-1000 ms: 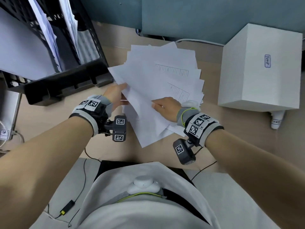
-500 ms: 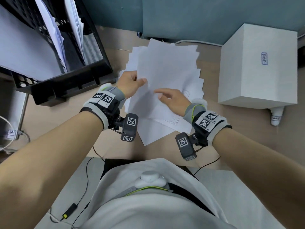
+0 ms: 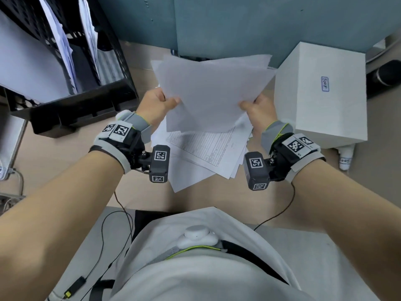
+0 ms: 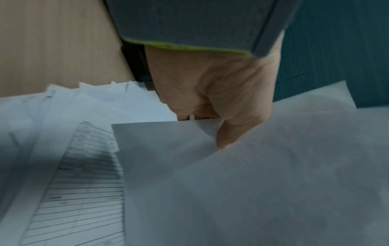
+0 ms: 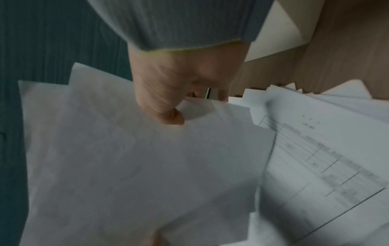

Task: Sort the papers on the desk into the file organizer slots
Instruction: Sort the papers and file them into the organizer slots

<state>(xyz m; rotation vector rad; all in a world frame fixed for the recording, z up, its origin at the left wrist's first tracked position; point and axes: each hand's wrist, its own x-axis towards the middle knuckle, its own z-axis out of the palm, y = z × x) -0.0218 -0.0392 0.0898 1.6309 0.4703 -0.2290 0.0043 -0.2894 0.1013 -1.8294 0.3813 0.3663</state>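
Note:
A few white sheets (image 3: 208,92) are held up off the desk, tilted toward me. My left hand (image 3: 161,103) pinches their left edge, thumb on top. My right hand (image 3: 253,105) pinches the right edge the same way. The wrist views show the lifted sheets (image 4: 263,183) (image 5: 136,166) under each thumb. Below them a fanned pile of papers (image 3: 206,153) lies on the desk, a printed table form on top (image 4: 84,183) (image 5: 326,158). The black file organizer (image 3: 82,105) stands at the left with papers in its slots.
A white box (image 3: 321,94) stands at the right on the wooden desk (image 3: 69,159), with a small white bottle (image 3: 346,158) lying beside it. A teal partition (image 3: 217,22) closes off the back. Thin cables hang from both wrists at the desk's front edge.
Both hands took hold of the top sheets and lifted them off the pile. The right hand moved from pressing the pile to gripping the sheets' right edge. The printed form underneath is now uncovered.

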